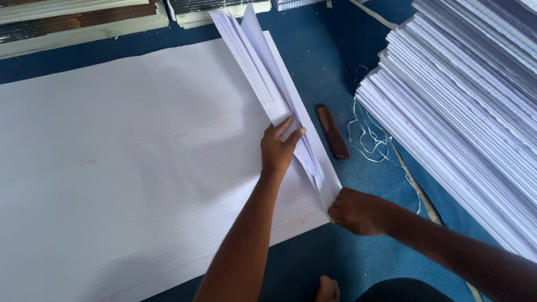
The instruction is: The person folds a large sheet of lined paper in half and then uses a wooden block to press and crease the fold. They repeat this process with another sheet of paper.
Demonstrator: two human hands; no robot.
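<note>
- Big ruled sheets (128, 156) lie flat on the blue floor (319, 61); I see nothing on them at far left.
- My left hand (279, 148) grasps a lifted sheaf of sheets (263, 72) along the right edge, fingers spread on it.
- My right hand (358, 211) is clenched, pinching the near corner.
- Risk: the sheaf may fan out or crease if either grip slips.
- Wooden tool (333, 133), loose string (372, 140) and a tall paper stack (464, 112) sit right; string could snag.

Soft even daylight, faint shadows, mild glare on paper, slightly blurred
</note>
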